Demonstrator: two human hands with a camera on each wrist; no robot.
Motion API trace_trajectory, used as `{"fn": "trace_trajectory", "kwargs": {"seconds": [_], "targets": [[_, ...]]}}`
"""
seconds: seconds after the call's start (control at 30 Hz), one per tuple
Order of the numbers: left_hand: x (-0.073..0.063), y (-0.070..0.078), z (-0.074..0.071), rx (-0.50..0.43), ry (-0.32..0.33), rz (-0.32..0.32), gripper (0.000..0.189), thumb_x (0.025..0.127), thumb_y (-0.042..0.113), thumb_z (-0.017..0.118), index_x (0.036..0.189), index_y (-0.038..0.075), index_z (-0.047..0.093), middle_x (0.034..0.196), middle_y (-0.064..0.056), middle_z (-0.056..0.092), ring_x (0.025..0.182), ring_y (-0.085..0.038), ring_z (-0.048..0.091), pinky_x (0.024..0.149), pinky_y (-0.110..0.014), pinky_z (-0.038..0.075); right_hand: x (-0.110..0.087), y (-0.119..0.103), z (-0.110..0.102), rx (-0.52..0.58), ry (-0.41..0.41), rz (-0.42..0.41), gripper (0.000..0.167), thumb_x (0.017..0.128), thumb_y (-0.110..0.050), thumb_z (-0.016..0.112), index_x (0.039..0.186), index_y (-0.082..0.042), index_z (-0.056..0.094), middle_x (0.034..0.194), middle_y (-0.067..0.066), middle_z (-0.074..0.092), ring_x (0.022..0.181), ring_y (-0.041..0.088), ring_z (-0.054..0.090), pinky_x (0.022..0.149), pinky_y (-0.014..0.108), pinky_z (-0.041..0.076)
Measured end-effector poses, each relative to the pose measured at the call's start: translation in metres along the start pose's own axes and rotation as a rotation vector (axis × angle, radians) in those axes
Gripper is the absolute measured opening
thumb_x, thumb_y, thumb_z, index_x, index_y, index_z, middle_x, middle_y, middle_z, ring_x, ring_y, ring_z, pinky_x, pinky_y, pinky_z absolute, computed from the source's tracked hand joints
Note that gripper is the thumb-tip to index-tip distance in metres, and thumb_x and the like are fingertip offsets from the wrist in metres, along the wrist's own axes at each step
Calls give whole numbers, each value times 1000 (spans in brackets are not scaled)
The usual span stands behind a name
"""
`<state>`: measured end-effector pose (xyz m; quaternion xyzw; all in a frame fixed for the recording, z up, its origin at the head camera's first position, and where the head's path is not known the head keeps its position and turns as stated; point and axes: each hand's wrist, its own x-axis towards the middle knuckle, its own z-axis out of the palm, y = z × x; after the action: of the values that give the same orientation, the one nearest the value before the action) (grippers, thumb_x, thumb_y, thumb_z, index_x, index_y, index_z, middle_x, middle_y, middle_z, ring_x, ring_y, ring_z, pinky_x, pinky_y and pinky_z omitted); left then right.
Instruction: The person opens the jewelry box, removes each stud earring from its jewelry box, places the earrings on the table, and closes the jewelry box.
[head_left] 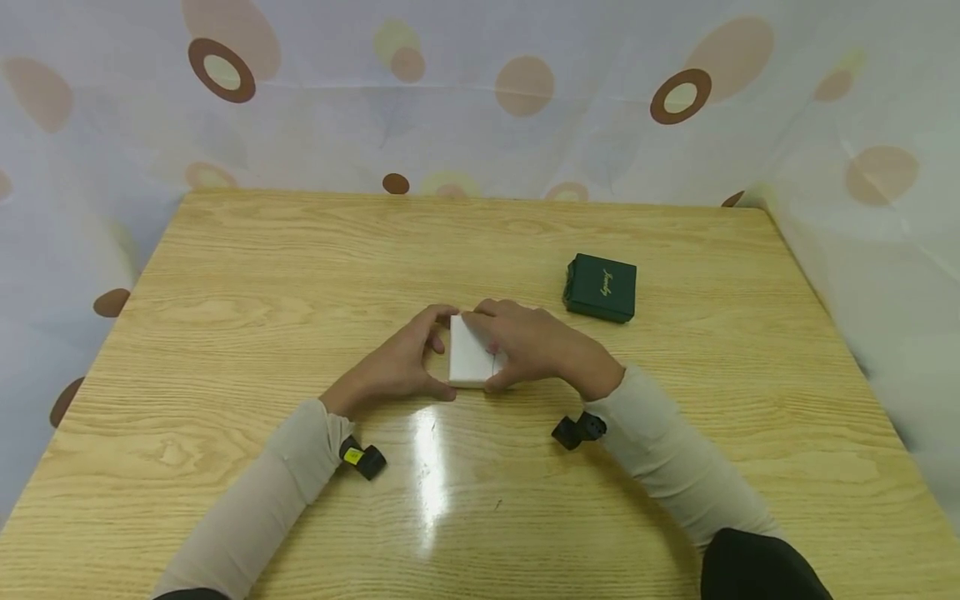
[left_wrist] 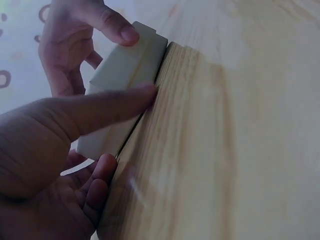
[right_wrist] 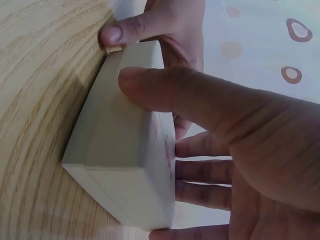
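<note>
A small white lidded box (head_left: 468,358) rests on the table between both hands, with a pink mark and a thin dark line on its top. A seam runs round its side in the wrist views. From the right, my right hand (head_left: 534,340) grips the box, its thumb (right_wrist: 155,89) on the near side and its fingers reaching over the top to the far side. My left hand (head_left: 408,360) curves round the left end, holding low at the base, thumb (left_wrist: 107,111) at the near side and fingers at the far corner.
Behind and to the right of the hands lies a dark green box (head_left: 602,287) with gold lettering and a ribbon at its left side. The wooden table (head_left: 300,250) meets a patterned cloth (head_left: 465,100) at its back edge. Small black cameras (head_left: 579,430) sit at both wrists.
</note>
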<state>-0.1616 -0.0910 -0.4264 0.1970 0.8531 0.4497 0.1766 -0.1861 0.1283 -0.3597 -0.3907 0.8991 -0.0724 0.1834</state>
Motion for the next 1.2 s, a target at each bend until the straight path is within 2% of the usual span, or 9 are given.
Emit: {"fn": "trace_trajectory", "kwargs": {"seconds": [0.2,0.47,0.73,0.97,1.2], "targets": [[-1,0,-2,2,-27,-8,112,68,28,93,154,12,24,135,-8,45,113,-22,48,97,-36,42,-1,1,0,25,-2,-1,94,77,-40,86,152,-9,39,143,10,49,115,24,54,83,41,53],[1,2,-1,13,-12,-14,109,67,26,94,152,12,27,134,-9,47,112,-22,50,96,-35,43,-11,17,0,109,2,29,109,73,-42,88,156,-4,29,155,15,37,131,28,47,102,44,48],[2,5,-3,12,-18,-8,109,68,26,93,153,12,27,137,-9,45,114,-23,49,98,-36,42,-20,29,4,202,-19,64,110,73,-40,88,157,-6,25,147,15,45,124,27,50,106,46,45],[2,5,-2,8,-14,-18,108,67,27,93,152,13,27,128,-9,49,112,-23,49,97,-36,41,-21,33,8,242,10,29,106,73,-35,89,155,-6,27,139,14,48,113,25,52,102,45,46],[4,9,2,23,3,-51,108,65,23,94,151,11,30,117,-10,52,106,-22,50,90,-33,42,-22,36,10,254,19,26,102,72,-35,89,153,-8,32,133,11,51,106,22,52,96,41,47]]}}
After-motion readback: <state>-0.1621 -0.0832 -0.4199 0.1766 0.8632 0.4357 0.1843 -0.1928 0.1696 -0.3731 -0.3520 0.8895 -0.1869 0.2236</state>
